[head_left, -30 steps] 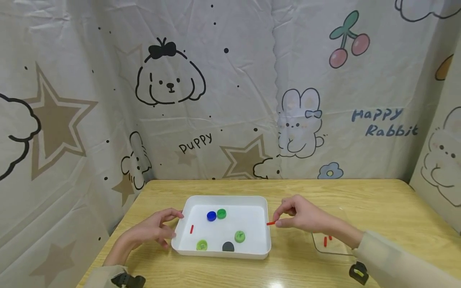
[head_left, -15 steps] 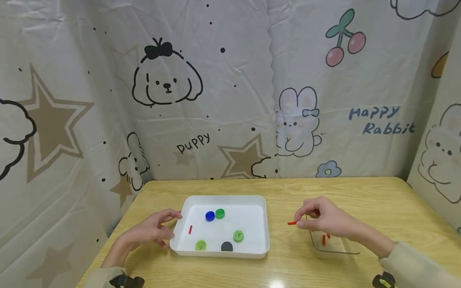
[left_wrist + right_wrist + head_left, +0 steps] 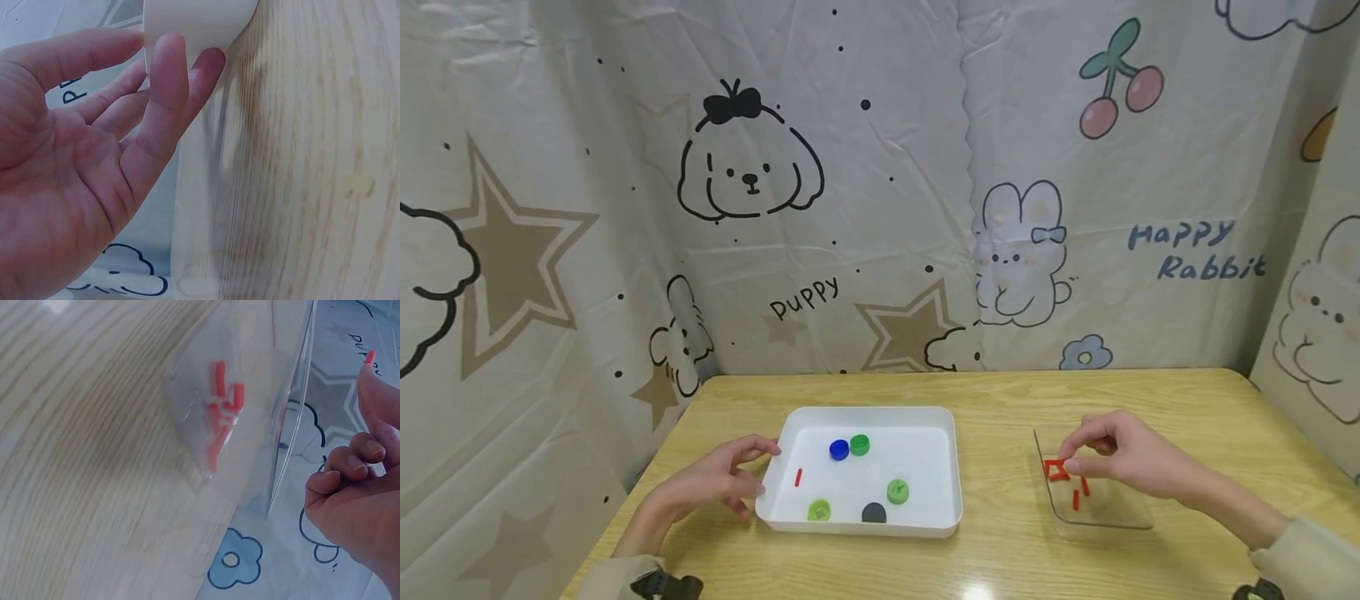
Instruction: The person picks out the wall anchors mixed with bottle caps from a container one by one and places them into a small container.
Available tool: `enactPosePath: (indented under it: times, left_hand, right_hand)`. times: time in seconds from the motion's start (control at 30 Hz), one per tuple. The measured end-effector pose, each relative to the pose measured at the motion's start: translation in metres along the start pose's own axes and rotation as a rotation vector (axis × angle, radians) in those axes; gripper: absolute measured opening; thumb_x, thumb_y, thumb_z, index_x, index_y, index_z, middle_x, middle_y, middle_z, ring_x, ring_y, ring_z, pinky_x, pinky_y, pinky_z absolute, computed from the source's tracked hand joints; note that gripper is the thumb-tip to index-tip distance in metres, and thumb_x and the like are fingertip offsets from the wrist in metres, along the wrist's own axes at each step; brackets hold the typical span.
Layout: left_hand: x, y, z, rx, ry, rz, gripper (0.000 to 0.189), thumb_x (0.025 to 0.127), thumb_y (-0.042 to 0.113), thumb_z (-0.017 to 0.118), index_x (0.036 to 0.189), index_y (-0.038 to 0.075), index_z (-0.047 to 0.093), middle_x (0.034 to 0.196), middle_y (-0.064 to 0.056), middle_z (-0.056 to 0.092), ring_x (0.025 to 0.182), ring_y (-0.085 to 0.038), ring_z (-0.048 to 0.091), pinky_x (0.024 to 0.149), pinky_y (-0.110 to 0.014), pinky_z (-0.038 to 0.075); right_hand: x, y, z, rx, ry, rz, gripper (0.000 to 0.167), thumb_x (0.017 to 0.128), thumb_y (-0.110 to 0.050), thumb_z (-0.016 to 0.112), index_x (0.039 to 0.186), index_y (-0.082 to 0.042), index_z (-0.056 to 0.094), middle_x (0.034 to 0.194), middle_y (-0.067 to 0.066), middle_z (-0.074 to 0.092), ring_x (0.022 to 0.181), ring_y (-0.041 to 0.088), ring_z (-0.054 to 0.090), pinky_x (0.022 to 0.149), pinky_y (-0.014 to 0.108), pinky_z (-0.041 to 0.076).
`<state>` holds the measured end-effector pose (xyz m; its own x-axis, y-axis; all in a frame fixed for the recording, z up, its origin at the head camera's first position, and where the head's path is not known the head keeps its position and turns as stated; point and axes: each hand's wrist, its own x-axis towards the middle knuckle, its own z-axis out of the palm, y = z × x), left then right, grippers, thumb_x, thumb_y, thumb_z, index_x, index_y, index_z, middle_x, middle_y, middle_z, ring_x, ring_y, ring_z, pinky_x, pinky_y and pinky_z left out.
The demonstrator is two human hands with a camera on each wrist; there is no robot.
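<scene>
My left hand [image 3: 722, 477] rests at the left end of the white tray [image 3: 958, 500], its loosely bent fingers touching the rim; the tray's wall [image 3: 200, 22] shows in the left wrist view. My right hand [image 3: 1138, 454] is over the clear plastic box [image 3: 1120, 524] at the right. Between thumb and finger it pinches a small red stick [image 3: 370, 358], whose tip shows in the right wrist view. Several more red sticks [image 3: 220, 379] lie in the box. Inside the tray lies one red stick [image 3: 798, 477].
The tray also holds a blue cap [image 3: 839, 450], a green cap [image 3: 860, 445], a light green cap [image 3: 897, 492], a yellow-green cap [image 3: 819, 510] and a dark grey round piece [image 3: 874, 513], partly hidden by the front wall. A printed curtain [image 3: 880, 208] hangs behind the wooden table [image 3: 992, 400].
My right hand has moved right, from the tray's right edge to over the clear box, carrying the pinched red stick. My left hand has stayed at the tray.
</scene>
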<state>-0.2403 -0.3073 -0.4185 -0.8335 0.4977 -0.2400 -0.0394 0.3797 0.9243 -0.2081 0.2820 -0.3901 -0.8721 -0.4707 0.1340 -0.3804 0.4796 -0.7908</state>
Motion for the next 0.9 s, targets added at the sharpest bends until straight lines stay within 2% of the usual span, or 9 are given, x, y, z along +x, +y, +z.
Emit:
enactPosePath:
  times: [0.4,0.57,0.77,0.9]
  left_hand:
    - [0.0,0.001,0.001,0.016,0.014,-0.019,0.057,0.091,-0.001,0.07,0.143,-0.004,0.048,0.168,-0.032,0.02,0.082,-0.03,0.068,0.064,-0.038,0.062]
    - [0.001,0.001,0.0,0.019,0.017,-0.02,0.058,0.091,0.0,0.071,0.143,-0.004,0.048,0.168,-0.032,0.021,0.083,-0.03,0.068,0.065,-0.039,0.062]
    - [0.0,-0.002,-0.001,0.008,0.01,-0.01,0.057,0.091,-0.001,0.071,0.143,-0.005,0.048,0.167,-0.032,0.023,0.093,-0.032,0.069,0.066,-0.04,0.063]
    - [0.001,-0.002,-0.001,0.017,0.012,-0.008,0.056,0.091,-0.001,0.07,0.142,-0.005,0.048,0.168,-0.032,0.021,0.088,-0.032,0.07,0.065,-0.039,0.063]
  right_hand:
    - [-0.012,0.014,-0.009,-0.106,0.046,0.049,0.005,0.092,-0.012,0.081,0.097,-0.013,0.081,0.074,-0.003,0.036,0.063,0.012,0.032,0.054,0.033,0.027]
    - [-0.015,0.015,-0.008,-0.115,0.037,0.071,0.005,0.092,-0.012,0.081,0.096,-0.013,0.081,0.075,-0.004,0.034,0.065,0.012,0.031,0.054,0.033,0.027]
    - [-0.013,0.016,-0.009,-0.104,0.008,0.088,0.007,0.092,-0.012,0.081,0.098,-0.011,0.081,0.074,-0.003,0.035,0.064,0.011,0.031,0.054,0.032,0.027]
    - [-0.011,0.019,-0.008,-0.086,-0.013,0.095,0.008,0.092,-0.012,0.081,0.099,-0.008,0.081,0.073,-0.004,0.035,0.063,0.01,0.032,0.054,0.032,0.027]
